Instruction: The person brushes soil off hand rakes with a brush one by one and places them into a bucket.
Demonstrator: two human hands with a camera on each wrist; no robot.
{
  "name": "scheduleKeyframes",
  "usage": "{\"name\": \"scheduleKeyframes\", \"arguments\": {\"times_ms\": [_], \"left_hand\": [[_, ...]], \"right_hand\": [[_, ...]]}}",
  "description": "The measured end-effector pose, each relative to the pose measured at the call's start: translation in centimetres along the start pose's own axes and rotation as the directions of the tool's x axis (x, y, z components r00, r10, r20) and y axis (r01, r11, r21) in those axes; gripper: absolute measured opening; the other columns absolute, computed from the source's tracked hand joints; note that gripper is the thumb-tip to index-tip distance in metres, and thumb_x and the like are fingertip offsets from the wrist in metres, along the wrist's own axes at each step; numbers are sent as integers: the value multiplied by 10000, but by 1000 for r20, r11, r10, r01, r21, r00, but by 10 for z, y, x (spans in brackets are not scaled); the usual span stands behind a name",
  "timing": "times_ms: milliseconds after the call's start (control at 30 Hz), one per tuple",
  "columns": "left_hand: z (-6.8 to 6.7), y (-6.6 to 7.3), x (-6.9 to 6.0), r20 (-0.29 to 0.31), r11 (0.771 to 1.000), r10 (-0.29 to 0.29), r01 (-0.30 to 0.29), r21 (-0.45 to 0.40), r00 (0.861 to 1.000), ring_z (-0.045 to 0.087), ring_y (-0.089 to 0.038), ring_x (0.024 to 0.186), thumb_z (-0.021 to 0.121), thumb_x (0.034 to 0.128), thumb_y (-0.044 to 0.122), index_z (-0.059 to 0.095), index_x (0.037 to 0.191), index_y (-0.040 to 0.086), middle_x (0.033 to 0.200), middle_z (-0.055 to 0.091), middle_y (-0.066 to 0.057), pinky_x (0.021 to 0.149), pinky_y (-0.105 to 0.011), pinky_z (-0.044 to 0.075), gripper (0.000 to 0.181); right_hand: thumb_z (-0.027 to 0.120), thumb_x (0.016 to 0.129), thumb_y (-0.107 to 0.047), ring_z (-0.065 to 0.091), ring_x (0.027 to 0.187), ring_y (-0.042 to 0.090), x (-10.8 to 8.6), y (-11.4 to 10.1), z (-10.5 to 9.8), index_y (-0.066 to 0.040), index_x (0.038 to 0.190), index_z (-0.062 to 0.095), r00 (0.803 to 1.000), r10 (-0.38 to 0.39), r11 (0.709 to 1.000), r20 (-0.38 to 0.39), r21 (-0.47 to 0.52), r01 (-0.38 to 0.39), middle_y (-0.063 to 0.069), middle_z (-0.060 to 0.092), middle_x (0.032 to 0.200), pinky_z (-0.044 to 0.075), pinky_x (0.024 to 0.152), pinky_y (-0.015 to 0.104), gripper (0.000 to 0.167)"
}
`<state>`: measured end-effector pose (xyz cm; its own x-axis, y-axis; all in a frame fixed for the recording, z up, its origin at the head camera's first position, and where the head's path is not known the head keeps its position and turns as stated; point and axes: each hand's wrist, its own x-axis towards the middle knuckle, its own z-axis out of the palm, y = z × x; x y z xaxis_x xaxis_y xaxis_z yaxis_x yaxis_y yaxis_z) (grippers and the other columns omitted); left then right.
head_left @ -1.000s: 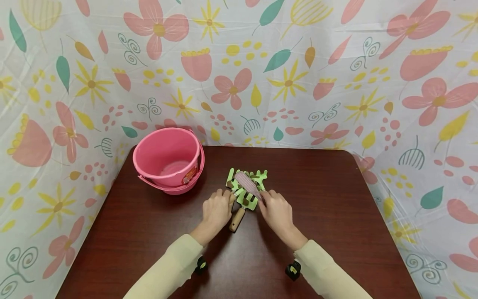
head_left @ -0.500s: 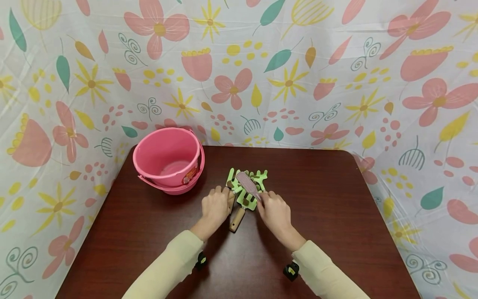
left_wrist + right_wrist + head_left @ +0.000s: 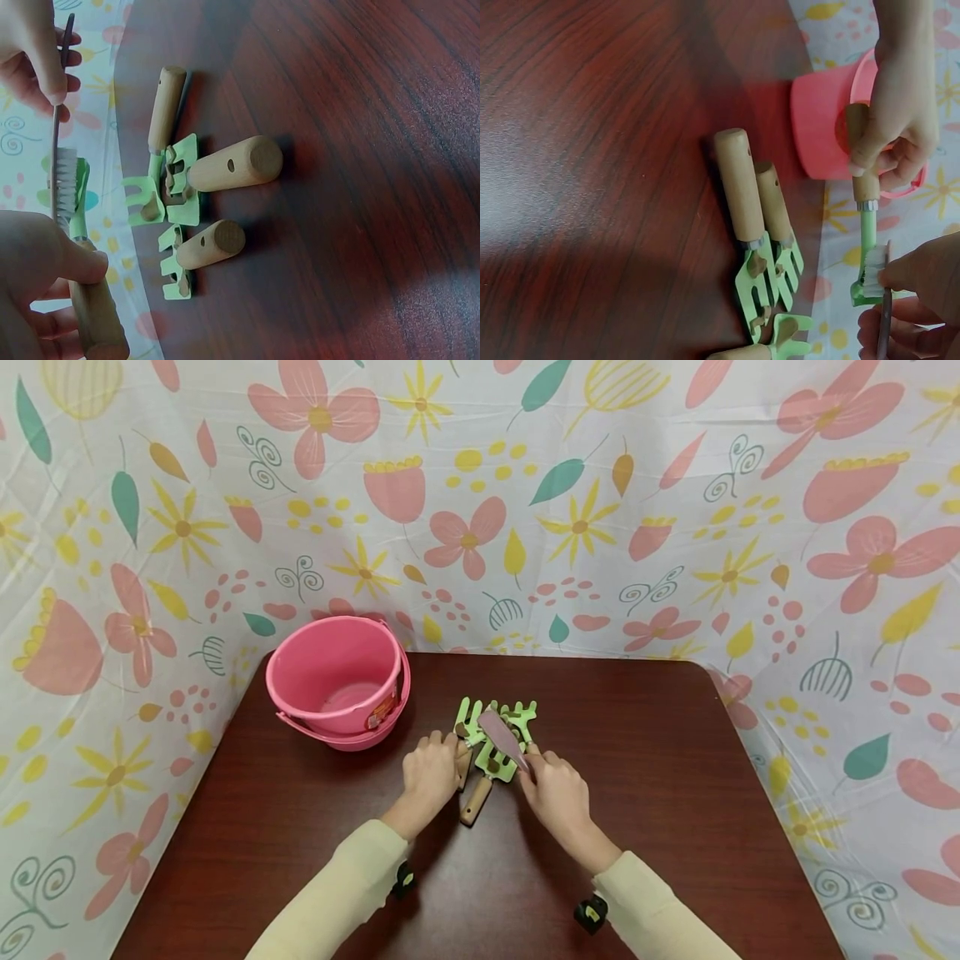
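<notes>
Head cam: near the bucket (image 3: 333, 652), your left hand (image 3: 431, 774) grips that probably light, stiff tool's (image 3: 868, 229) handle (image 3: 865, 187), good spot, right hand (image 3: 560, 792) pinching the brush (image 3: 498, 732).

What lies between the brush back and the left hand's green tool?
White bristles reach from the brush back toward the green tool, in the right wrist view.

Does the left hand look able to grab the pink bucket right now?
Probably not: the left hand grips a wooden-handled green tool. Nothing seems to block its way to the pink bucket, though.
</notes>
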<state>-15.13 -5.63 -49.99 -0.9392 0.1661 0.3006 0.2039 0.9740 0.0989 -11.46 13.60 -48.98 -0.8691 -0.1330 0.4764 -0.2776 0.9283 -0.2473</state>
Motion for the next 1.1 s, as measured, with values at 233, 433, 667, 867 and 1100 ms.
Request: {"name": "scheduleKeyframes", "arguments": {"times_ms": [233,433,667,867,1100], "left_hand": [[1,1,-1,-7,1000,10,-10,0,1000,574,-242,675,740,673,214,613,853,115,764,555,-66,434,-396,459,241],[1,1,-1,-5,1000,4,-4,-2,1000,578,-244,686,734,676,201,614,865,114,774,557,-68,442,-395,465,240],[1,0,-1,2,1000,-1,1,3,1000,576,-244,687,726,673,188,608,861,111,767,548,-65,444,-390,463,234],[1,1,-2,-21,1000,12,-12,-11,1000,579,-247,672,740,674,214,604,850,117,762,553,-66,444,-401,466,243],[2,5,-5,-34,999,41,-42,-11,999,575,-236,655,732,671,200,605,837,126,748,551,-53,438,-403,461,222]], "right_hand": [[756,728,-177,528,518,222,-8,4,-4,-98,907,710,1000,12,1000,17,9,-12,41,577,681,420,414,376,202],[751,723,-154,536,522,210,-14,7,-7,-98,935,718,999,22,999,25,24,-23,41,590,696,418,404,361,221],[756,720,-162,574,560,227,-19,11,-8,-108,935,709,999,30,999,35,31,-31,43,614,733,439,427,372,226],[766,708,-150,577,573,245,-15,10,-7,-90,943,704,1000,8,999,-14,50,-7,51,614,741,450,439,403,251],[763,715,-157,587,598,256,-5,7,-6,-103,978,699,999,8,999,-31,48,-6,54,627,766,455,450,412,276]]}}
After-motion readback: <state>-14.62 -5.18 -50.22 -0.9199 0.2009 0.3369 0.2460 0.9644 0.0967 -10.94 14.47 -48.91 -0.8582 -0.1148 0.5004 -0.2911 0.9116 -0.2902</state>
